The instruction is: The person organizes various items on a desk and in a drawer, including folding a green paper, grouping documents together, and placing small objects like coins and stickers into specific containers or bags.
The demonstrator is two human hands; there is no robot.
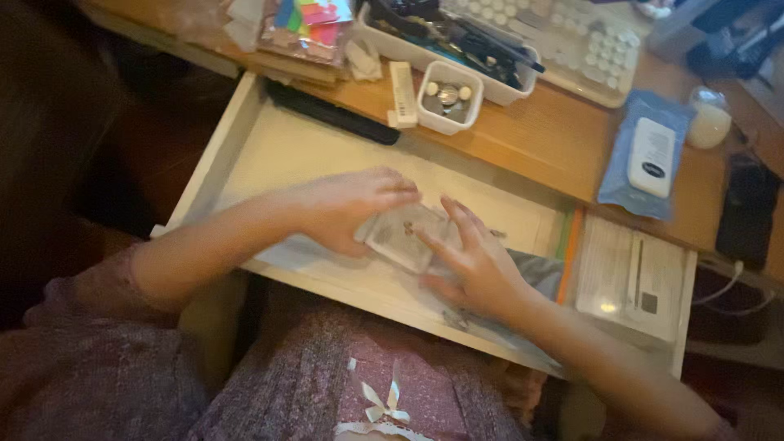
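1. While your left hand (343, 211) and right hand (474, 261) both grip the clear small box (402, 237) over the open drawer (269, 151) middle, it's tilted.
2. Loosen fingers and, likely, contents spill into the drawer.

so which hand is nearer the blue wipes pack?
Right. The right hand sits over the drawer's middle, below-left of the wipes pack on the desk; the left hand lies farther left.
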